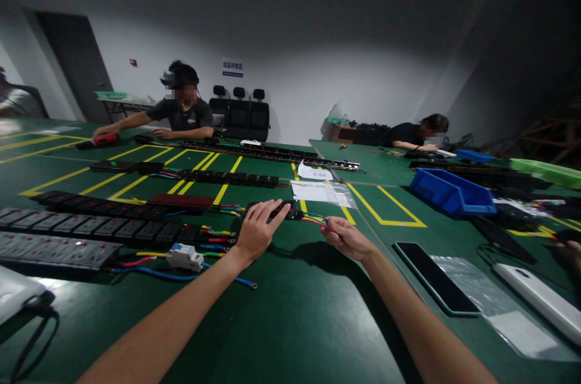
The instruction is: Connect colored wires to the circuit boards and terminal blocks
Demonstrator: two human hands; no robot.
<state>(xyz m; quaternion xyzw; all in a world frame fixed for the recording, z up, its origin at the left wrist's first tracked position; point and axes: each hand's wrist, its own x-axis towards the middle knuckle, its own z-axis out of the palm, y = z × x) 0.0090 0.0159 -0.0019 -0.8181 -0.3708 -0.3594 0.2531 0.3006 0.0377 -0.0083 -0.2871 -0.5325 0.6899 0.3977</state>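
Head camera, and both bare hands meet at mid-table! Left hand point(256, 226) lies palm down, fingers stretched out and slightly apart, across a hard, boxy black power strip point(291, 209). Right hand point(345, 237) has thumb and fingers clamped on the slim, smooth coloured wires point(313, 220), red and blue among them, running from the strip's right end. Off to the left, look at those long rows of socket strips point(91, 223), rigid and rectangular, and a chunky white-and-blue breaker point(185, 257) on its cables! Over on the right, a flat, glossy phone point(436, 278) sits beside crinkled clear plastic, with an angular blue bin point(449, 193) beyond. Underneath, a smooth green tabletop point(313, 323) shines, striped with yellow tape point(402, 223). Across it, a co-worker point(186, 111) in dark short sleeves reaches to a red tool point(105, 139); behind, a pale wall point(290, 87) and a dark door point(75, 63).
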